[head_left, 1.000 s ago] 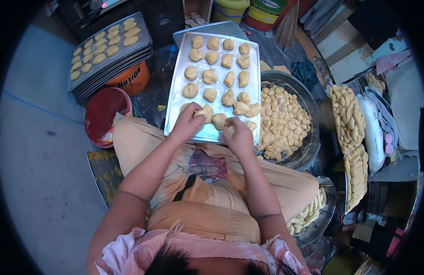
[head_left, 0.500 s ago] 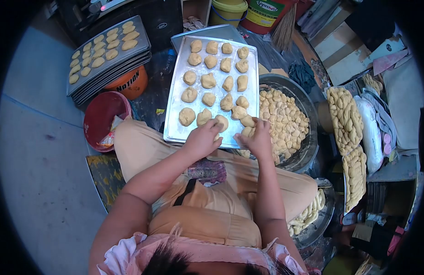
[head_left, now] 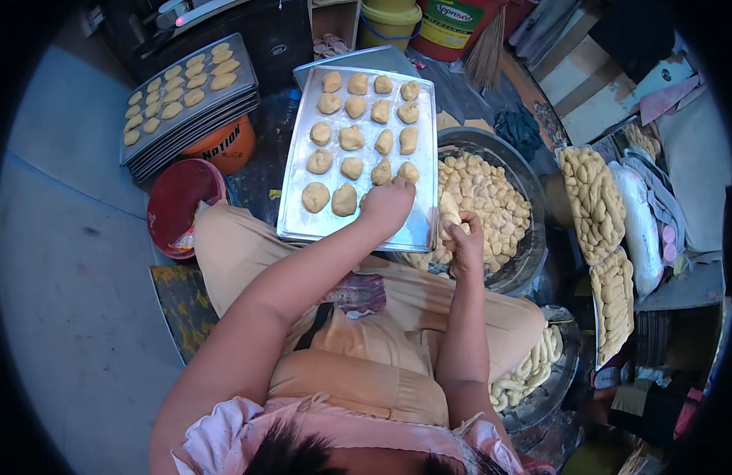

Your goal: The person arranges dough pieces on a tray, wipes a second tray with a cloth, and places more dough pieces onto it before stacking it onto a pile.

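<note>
A metal baking tray (head_left: 290, 214) rests across my lap, with rows of dough balls (head_left: 351, 138) on it. My left hand (head_left: 388, 207) is over its near right part, fingers curled down just below a dough ball (head_left: 408, 171). The hand hides most of what lies under it; it appears closed on a dough piece there. Beyond the tray's right edge, my right hand (head_left: 465, 241) grips a soft, elongated piece of dough (head_left: 450, 212) between thumb and fingers. Under that hand is a large round basin (head_left: 532, 178) heaped with cut dough pieces (head_left: 492, 210).
Stacked trays (head_left: 203, 111) of flattened dough stand at the far left above an orange bucket (head_left: 227, 146). A red bucket (head_left: 164, 206) sits by my left knee. To the right are trays of braided dough (head_left: 591, 202) and a basin of dough strands (head_left: 532, 372).
My left hand has moved up and right across the tray, away from the near-row dough ball. My right hand has shifted right off the tray's corner, lifting dough over the basin.
</note>
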Motion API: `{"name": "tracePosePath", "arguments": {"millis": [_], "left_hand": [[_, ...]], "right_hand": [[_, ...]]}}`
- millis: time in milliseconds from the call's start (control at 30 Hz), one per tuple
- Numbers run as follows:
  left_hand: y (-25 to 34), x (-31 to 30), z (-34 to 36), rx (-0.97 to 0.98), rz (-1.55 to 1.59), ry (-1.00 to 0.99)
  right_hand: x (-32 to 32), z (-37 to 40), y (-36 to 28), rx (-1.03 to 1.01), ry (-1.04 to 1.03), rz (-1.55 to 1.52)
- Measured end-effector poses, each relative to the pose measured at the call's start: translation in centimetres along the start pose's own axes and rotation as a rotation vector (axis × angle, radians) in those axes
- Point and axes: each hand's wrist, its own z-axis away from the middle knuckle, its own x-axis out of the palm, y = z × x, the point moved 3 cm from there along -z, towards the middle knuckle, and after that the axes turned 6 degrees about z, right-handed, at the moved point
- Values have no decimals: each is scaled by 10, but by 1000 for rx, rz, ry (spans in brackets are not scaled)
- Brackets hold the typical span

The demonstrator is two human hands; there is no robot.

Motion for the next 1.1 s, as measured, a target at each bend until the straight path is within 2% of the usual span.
{"name": "tracePosePath", "arguments": {"millis": [67, 200, 300, 333, 400, 433, 500, 533, 633, 667, 767, 833, 933, 1000, 1033, 1100], "left_hand": [[4, 1, -6, -32, 58, 20], [24, -7, 14, -89, 266, -187], [32, -11, 32, -40, 448, -73], [34, -17, 36, -116, 621, -100], [31, -6, 37, -97, 854, 35], [30, -2, 37, -85, 970, 106], [40, 8, 38, -101, 1113, 70], [45, 10, 37, -108, 1186, 52], [57, 0, 38, 52, 787, -37], [58, -6, 42, 110, 648, -74], [43, -19, 52, 198, 362, 117], [25, -28, 58, 106, 222, 211], [-8, -28, 65, 19, 58, 237], [-22, -25, 65, -26, -17, 191], [-28, -18, 64, 19, -12, 207], [-37, -6, 61, 111, -2, 234]], "right_hand": [[-5, 0, -5, -5, -9, 21], [-8, 3, -7, 58, -24, 30], [-1, -2, 0, 40, -48, -157], [2, 2, -3, 55, -74, -297], [10, 14, -9, 89, -123, -577], [11, 16, -2, 129, -181, -623], [18, 22, 7, 205, -299, -711], [22, 30, 5, 239, -274, -674], [19, 28, -1, 184, -243, -442], [15, 21, -4, 150, -305, -429], [-22, -9, 17, 234, -25, -615], [-25, -9, -24, 24, -46, -1124], [-52, -23, -12, 168, 490, -1167], [-40, -24, 8, -44, 470, -604], [-29, -18, 12, -145, 450, -320], [-1, -8, 10, -315, -37, 348]]}}
